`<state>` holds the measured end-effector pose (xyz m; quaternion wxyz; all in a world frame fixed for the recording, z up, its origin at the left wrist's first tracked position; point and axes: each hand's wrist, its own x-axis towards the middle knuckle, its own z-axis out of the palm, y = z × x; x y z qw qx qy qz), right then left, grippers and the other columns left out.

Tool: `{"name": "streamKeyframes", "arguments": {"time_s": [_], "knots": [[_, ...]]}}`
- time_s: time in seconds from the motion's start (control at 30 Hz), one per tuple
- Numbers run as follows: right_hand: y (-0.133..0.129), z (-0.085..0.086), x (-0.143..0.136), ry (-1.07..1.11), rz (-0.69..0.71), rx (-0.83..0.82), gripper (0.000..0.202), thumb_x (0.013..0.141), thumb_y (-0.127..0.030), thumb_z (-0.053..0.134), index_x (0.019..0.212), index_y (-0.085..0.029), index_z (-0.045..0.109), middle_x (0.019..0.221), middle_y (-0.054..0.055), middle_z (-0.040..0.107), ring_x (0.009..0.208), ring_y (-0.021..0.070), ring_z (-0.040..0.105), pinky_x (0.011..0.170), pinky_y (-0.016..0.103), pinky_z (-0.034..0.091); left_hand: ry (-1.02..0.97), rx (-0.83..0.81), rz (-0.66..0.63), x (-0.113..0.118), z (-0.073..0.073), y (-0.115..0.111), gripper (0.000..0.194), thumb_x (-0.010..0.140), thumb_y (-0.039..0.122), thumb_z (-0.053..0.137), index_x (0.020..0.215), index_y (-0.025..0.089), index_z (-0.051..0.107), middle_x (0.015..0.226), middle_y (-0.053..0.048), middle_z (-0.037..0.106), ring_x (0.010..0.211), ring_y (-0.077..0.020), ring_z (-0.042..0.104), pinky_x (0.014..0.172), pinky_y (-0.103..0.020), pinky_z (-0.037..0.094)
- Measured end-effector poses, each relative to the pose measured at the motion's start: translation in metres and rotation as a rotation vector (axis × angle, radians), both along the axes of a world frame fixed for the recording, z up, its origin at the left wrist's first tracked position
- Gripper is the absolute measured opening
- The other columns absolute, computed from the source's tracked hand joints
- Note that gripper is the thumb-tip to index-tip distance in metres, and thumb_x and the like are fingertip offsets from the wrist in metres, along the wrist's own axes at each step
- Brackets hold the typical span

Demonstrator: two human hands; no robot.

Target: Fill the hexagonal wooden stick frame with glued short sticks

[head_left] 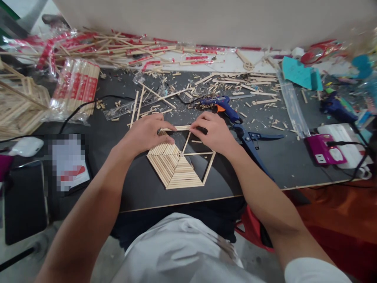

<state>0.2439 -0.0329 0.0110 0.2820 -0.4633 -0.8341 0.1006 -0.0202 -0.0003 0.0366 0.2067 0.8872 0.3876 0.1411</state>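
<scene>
A hexagonal frame of thin wooden sticks (188,175) lies flat on the dark table before me. Its left and near sections are filled with rows of sticks, while sections on the right show bare table between the spokes. Along the far edge runs a wooden stick (183,128). My right hand (212,133) pinches this stick's right end between thumb and fingertips. At its left part, the index fingertip of my left hand (149,133) rests against it, with the thumb apart and lower, over the filled section.
A blue glue gun (225,108) and dark blue cutters (251,143) lie to the right. Wrapped chopsticks (77,86) sit at the left, near a phone (26,201). Stick offcuts litter the back. A purple power adapter (325,149) stands at the right, with cables.
</scene>
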Motion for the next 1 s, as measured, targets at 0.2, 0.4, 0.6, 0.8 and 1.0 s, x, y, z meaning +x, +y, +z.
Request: {"name": "streamKeyframes", "arguments": {"time_s": [0.2, 0.4, 0.6, 0.8, 1.0], "knots": [[-0.0009, 0.0006, -0.0028, -0.041, -0.058, -0.052, 0.009, 0.097, -0.025, 0.067, 0.093, -0.022, 0.076, 0.098, 0.007, 0.068, 0.095, 0.0250, 0.063, 0.086, 0.041, 0.044, 0.026, -0.028, 0.029, 0.0020, 0.0033, -0.0016, 0.034, 0.085, 0.045, 0.082, 0.114, 0.027, 0.083, 0.080, -0.002, 0.059, 0.074, -0.0168, 0.054, 0.068, -0.029, 0.034], [-0.0019, 0.0060, -0.0035, -0.015, -0.065, -0.090, 0.005, 0.095, -0.021, 0.069, 0.096, -0.021, 0.074, 0.099, 0.007, 0.068, 0.094, 0.0238, 0.063, 0.086, 0.040, 0.046, 0.068, -0.033, 0.033, 0.0027, 0.0067, -0.0024, 0.034, 0.088, 0.046, 0.077, 0.116, 0.027, 0.083, 0.080, -0.002, 0.060, 0.074, -0.0173, 0.054, 0.068, -0.029, 0.034], [-0.0032, 0.0083, -0.0028, 0.032, -0.067, -0.124, 0.007, 0.093, -0.017, 0.070, 0.098, -0.019, 0.074, 0.101, 0.008, 0.069, 0.094, 0.0239, 0.064, 0.086, 0.040, 0.049, 0.085, -0.012, 0.043, 0.0026, 0.0070, -0.0034, 0.034, 0.088, 0.048, 0.077, 0.115, 0.029, 0.083, 0.080, -0.002, 0.059, 0.077, -0.0182, 0.056, 0.069, -0.029, 0.035], [-0.0032, 0.0046, -0.0047, 0.051, -0.103, -0.158, 0.013, 0.094, -0.019, 0.068, 0.105, -0.020, 0.076, 0.106, 0.009, 0.070, 0.101, 0.0257, 0.065, 0.091, 0.043, 0.051, 0.097, -0.010, 0.050, 0.0029, 0.0076, -0.0041, 0.033, 0.089, 0.047, 0.076, 0.115, 0.029, 0.083, 0.082, -0.003, 0.060, 0.079, -0.0193, 0.057, 0.070, -0.029, 0.036], [-0.0023, 0.0025, -0.0072, 0.048, -0.103, -0.176, 0.016, 0.097, -0.018, 0.064, 0.105, -0.016, 0.078, 0.105, 0.011, 0.070, 0.099, 0.0249, 0.067, 0.090, 0.041, 0.052, 0.087, -0.013, 0.047, 0.0025, 0.0055, -0.0031, 0.036, 0.089, 0.050, 0.074, 0.116, 0.028, 0.083, 0.085, -0.004, 0.063, 0.080, -0.0199, 0.058, 0.071, -0.030, 0.037]]}}
